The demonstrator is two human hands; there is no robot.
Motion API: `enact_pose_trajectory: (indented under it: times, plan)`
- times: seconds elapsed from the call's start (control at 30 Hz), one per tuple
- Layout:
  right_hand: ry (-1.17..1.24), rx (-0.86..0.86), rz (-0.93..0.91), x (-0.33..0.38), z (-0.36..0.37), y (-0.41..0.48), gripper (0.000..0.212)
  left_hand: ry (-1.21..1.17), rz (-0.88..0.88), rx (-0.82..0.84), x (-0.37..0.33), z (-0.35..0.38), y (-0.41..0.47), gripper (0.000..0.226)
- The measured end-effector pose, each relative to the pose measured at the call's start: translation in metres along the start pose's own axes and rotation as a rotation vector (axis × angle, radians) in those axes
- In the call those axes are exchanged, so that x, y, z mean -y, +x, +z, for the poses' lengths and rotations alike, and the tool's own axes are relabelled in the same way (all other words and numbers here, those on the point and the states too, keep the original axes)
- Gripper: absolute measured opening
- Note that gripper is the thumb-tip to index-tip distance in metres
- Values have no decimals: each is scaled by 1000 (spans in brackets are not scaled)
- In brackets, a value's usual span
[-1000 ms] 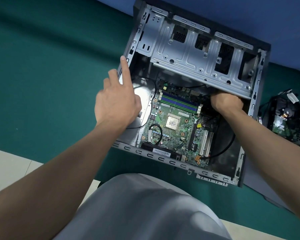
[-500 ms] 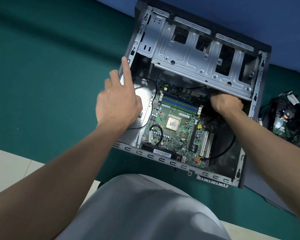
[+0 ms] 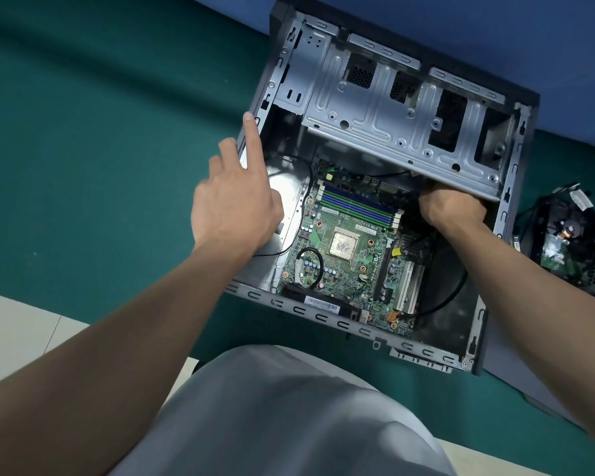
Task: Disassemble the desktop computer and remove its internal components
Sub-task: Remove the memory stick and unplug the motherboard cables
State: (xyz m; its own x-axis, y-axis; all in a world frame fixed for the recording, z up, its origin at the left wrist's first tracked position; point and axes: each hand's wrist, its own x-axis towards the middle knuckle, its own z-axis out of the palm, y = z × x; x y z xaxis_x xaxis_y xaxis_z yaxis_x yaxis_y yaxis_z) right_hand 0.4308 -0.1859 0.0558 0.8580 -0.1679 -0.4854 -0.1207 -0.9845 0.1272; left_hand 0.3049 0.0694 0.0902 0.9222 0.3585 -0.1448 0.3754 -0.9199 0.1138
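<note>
The open desktop case [image 3: 327, 319] lies on its side on green cloth. Inside it sits the green motherboard [image 3: 347, 255], with blue and green memory slots and a bare CPU in the middle. A silver drive cage [image 3: 392, 108] spans the case's far half. My left hand [image 3: 236, 201] rests on the case's left wall with its fingers straight, the index finger lying along the edge. My right hand [image 3: 452, 207] reaches under the drive cage beside the memory slots. Its fingers are curled and hidden under the cage, so what they hold is out of sight.
A heap of removed parts [image 3: 571, 242] with cables and a green board lies right of the case. A thin black cable [image 3: 443, 300] loops across the case's right floor. A blue wall stands behind the case. My grey-clothed knee [image 3: 289, 407] fills the bottom.
Hardly anything has moved; both hands stay where they were, and the view has shifted only slightly.
</note>
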Motion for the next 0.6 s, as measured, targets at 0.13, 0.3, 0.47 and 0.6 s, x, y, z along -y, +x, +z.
enact_pose_trajectory:
  times: [0.13, 0.3, 0.47, 0.6]
  plan:
    - [62, -6, 35, 6, -2, 4, 40, -8, 1, 2, 0, -1, 0, 86]
    - [15, -40, 48, 4, -2, 1, 47, -16, -3, 2, -1, -1, 0, 86]
    - [38, 2, 17, 1, 0, 3, 23, -18, -3, 4, 0, -1, 0, 86]
    - [65, -12, 19, 3, -1, 1, 33, -17, -8, -1, -1, -1, -1, 86]
